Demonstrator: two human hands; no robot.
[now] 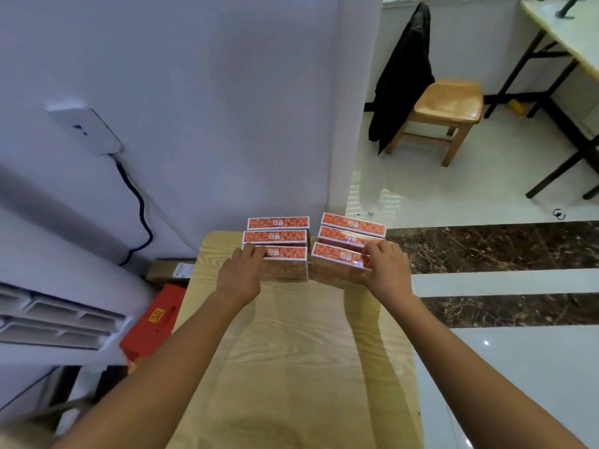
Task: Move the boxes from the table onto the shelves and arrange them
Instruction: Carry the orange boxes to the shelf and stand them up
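All six boxes (275, 236) sit at the far end of the table (291, 351), in two columns of three; none has left the table, so I judge the task barely begun. My left hand (241, 273) curls its fingers over the left end of the left box (288, 254), the nearest in its column; my right hand (387, 268) grips the right end of the right box (334, 254), nearest in the other column; whether either box is lifted off the table I cannot tell. No shelves are in view, so carrying, placing and arranging all six remain. A red case (152, 322) lies on the floor left of the table; a chair (447, 105) with a jacket (405, 76) stands well beyond the table, to the right.
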